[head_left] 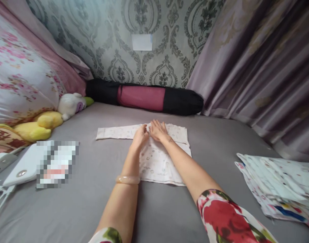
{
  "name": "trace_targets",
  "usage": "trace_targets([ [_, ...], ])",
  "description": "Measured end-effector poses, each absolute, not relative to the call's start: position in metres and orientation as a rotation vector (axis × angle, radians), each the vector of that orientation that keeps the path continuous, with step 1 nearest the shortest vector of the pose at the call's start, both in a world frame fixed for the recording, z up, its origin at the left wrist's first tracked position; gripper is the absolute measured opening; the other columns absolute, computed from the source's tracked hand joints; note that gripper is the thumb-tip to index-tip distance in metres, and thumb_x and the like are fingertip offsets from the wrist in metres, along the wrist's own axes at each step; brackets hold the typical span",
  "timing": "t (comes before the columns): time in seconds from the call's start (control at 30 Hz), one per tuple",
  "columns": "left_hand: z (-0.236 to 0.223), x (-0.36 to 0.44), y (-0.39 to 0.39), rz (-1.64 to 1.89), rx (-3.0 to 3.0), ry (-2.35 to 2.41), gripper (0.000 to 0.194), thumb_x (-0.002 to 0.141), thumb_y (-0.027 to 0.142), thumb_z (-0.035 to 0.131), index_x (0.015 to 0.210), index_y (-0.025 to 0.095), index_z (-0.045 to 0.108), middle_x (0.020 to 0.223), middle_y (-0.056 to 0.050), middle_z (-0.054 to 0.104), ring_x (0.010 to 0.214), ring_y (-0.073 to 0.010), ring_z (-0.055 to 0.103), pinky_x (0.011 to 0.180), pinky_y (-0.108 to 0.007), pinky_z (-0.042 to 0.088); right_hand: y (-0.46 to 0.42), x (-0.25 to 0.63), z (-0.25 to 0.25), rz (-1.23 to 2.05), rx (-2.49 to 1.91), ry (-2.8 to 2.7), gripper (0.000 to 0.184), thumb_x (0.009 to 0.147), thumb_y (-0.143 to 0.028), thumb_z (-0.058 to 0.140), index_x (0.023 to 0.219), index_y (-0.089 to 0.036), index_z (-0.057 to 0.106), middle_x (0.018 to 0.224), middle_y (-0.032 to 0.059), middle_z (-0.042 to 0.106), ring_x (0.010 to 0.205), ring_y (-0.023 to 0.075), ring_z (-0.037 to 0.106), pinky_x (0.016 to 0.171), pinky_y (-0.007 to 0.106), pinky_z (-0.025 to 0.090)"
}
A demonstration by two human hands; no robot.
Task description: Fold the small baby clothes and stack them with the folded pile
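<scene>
Resting the right hand (157, 130), flat and open, on 1 white shirt (159, 163). Curling the left hand (141, 134) just beside; cannot tell if pinching cloth. Lies under both hands, on the gray sheet (83, 209).

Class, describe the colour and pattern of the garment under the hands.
The garment is off-white with small scattered motifs; see the head view.

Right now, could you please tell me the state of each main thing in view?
Garment: spread flat, one sleeve outstretched
Left hand: curled on the garment
Right hand: flat on the garment
Bangle: worn
Clothes pile: folded, stacked
Long bag: lying on its side
Purple curtain: hanging in folds
White device: lying flat
</scene>
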State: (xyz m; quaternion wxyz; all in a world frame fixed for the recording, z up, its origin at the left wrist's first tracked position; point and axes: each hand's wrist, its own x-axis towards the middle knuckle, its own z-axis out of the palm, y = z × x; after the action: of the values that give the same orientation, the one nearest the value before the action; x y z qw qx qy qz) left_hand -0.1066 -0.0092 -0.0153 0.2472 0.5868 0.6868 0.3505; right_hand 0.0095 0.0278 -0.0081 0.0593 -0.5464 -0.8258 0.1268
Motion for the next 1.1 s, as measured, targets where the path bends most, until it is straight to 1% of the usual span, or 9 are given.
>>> trace_targets([
  [0.07,-0.015,-0.103,-0.011,0.919,1.624,1.85,0.046,0.089,0.012,0.044,0.133,0.011,0.056,0.123,-0.016,0.068,0.115,-0.0232,0.063,0.098,-0.032,0.046,0.032,0.015,-0.013,0.326,-1.669,-2.472,0.058,0.102,-0.036,0.02,0.153,-0.011,0.029,0.162,0.0098,0.02,0.15,0.0229,0.011,0.121,0.048,0.001],
  [0.27,-0.012,-0.096,-0.016,0.771,1.741,1.861,0.039,0.092,0.02,0.042,0.126,0.015,0.06,0.11,-0.014,0.071,0.105,-0.025,0.065,0.089,-0.033,0.047,0.033,0.019,-0.031,0.369,-1.656,-2.449,0.059,0.102,-0.038,0.017,0.154,-0.012,0.029,0.163,0.0083,0.019,0.15,0.0235,0.01,0.12,0.051,0.003],
  [0.37,-0.01,-0.093,-0.017,0.714,1.791,1.888,0.038,0.092,0.017,0.04,0.123,0.016,0.062,0.107,-0.013,0.071,0.102,-0.0246,0.065,0.086,-0.032,0.047,0.036,0.02,-0.028,0.417,-1.642,-2.468,0.059,0.102,-0.038,0.017,0.154,-0.013,0.027,0.163,0.0078,0.017,0.151,0.0227,0.008,0.12,0.051,0.002],
  [0.47,-0.009,-0.09,-0.017,0.649,1.846,1.905,0.043,0.089,0.011,0.04,0.128,0.016,0.058,0.113,-0.013,0.07,0.107,-0.0246,0.064,0.088,-0.031,0.046,0.039,0.029,-0.023,0.45,-1.664,-2.475,0.059,0.102,-0.038,0.015,0.155,-0.013,0.026,0.163,0.008,0.016,0.151,0.0215,0.009,0.121,0.048,0.003],
  [0.57,-0.011,-0.086,-0.018,0.599,1.909,1.919,0.047,0.089,0.009,0.039,0.133,0.014,0.054,0.122,-0.016,0.067,0.114,-0.0249,0.062,0.092,-0.032,0.045,0.038,0.044,-0.023,0.293,-1.763,-2.378,0.06,0.102,-0.04,0.018,0.155,-0.012,0.026,0.163,0.0107,0.015,0.151,0.0239,0.008,0.121,0.049,0.001],
  [0.67,-0.015,-0.082,-0.018,0.548,2.004,1.911,0.043,0.089,0.008,0.04,0.127,0.014,0.058,0.123,-0.015,0.065,0.114,-0.0247,0.061,0.093,-0.032,0.045,0.035,0.057,-0.029,0.247,-1.857,-2.338,0.061,0.102,-0.041,0.02,0.154,-0.011,0.028,0.162,0.0113,0.02,0.15,0.0264,0.011,0.12,0.052,0.002],
  [0.8,-0.017,-0.079,-0.02,0.449,2.168,1.885,0.037,0.085,0.006,0.043,0.114,0.016,0.064,0.117,-0.013,0.064,0.113,-0.0241,0.059,0.092,-0.031,0.045,0.033,0.06,-0.036,0.25,-1.864,-2.348,0.062,0.101,-0.042,0.019,0.154,-0.011,0.028,0.161,0.0093,0.025,0.149,0.0264,0.013,0.12,0.053,0.003],
  [0.97,-0.016,-0.081,-0.022,0.411,2.226,1.849,0.035,0.084,0.005,0.045,0.11,0.015,0.065,0.115,-0.012,0.063,0.11,-0.0234,0.06,0.092,-0.03,0.046,0.037,0.061,-0.03,0.326,-1.855,-2.36,0.062,0.101,-0.042,0.018,0.155,-0.012,0.026,0.162,0.0089,0.021,0.15,0.0254,0.011,0.12,0.052,0.002],
  [1.1,-0.019,-0.085,-0.02,0.558,2.117,1.787,0.033,0.086,0.009,0.045,0.112,0.015,0.066,0.118,-0.013,0.065,0.112,-0.0236,0.061,0.095,-0.031,0.046,0.037,0.084,-0.022,0.382,-1.84,-2.38,0.062,0.101,-0.041,0.015,0.156,-0.013,0.022,0.164,0.0106,0.014,0.151,0.023,0.008,0.121,0.049,0.005],
])
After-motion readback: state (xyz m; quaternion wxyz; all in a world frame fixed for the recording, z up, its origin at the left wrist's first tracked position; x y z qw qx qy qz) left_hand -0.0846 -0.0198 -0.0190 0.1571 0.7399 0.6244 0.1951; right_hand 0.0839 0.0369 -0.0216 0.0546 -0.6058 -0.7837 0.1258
